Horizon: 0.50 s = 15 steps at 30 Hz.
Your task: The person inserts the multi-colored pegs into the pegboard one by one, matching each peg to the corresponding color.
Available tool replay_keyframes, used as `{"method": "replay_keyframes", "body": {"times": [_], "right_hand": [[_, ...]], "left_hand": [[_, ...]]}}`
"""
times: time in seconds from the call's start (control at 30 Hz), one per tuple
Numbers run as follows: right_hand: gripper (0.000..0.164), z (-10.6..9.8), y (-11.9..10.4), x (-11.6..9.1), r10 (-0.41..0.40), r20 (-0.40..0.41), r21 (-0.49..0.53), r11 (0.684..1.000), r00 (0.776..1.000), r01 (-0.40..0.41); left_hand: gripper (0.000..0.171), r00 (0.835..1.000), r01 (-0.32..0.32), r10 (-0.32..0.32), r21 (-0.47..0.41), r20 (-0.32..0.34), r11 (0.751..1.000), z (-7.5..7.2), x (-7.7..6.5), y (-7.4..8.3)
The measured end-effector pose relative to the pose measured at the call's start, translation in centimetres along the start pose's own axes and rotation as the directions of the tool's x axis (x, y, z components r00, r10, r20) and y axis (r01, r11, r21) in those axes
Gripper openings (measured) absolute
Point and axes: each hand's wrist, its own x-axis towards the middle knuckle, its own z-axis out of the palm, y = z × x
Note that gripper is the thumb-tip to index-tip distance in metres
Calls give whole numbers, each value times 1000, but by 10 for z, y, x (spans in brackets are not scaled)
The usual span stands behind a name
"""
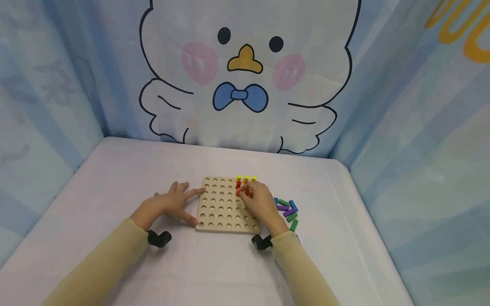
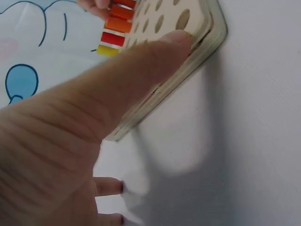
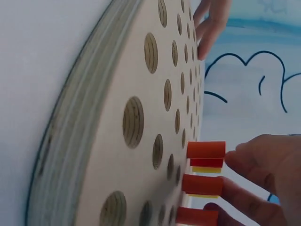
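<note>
A square wooden pegboard [image 1: 218, 208] with rows of round holes lies on the table. My left hand [image 1: 174, 205] is spread at its left side, index finger by the far left edge and thumb [image 2: 164, 52] on the near left corner. Over the board's right half, my right hand [image 1: 260, 204] has bent fingers, their tips touching the tops of upright orange pegs [image 3: 206, 149]. The touched peg stands in the board about level with its orange neighbours. Behind them stand red pegs [image 1: 238, 184] and yellow pegs [image 1: 246, 179]; the hand hides part of these rows.
Right of the board, partly behind my right hand, lie loose pegs: green [image 1: 292, 217], purple [image 1: 283, 208] and blue [image 1: 293, 205]. A white cloth [image 1: 153, 165] covers the table. A printed curtain [image 1: 245, 123] hangs behind, with more at both sides.
</note>
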Motion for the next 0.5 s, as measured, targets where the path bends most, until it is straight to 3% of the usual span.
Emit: {"method": "replay_keyframes", "body": {"times": [0.2, 0.37, 0.5], "right_hand": [[25, -2, -10, -12, -68, 78, -112, 991, 995, 76], [31, 1, -20, -24, -118, 101, -163, 978, 988, 133], [37, 4, -24, -29, -111, 102, -180, 975, 989, 128]], "left_hand": [[103, 998, 9, -11, -29, -60, 1000, -1, 1, 1], [102, 996, 43, -45, -32, -73, 999, -2, -3, 5], [99, 997, 40, -42, -36, -61, 999, 0, -4, 11]]}}
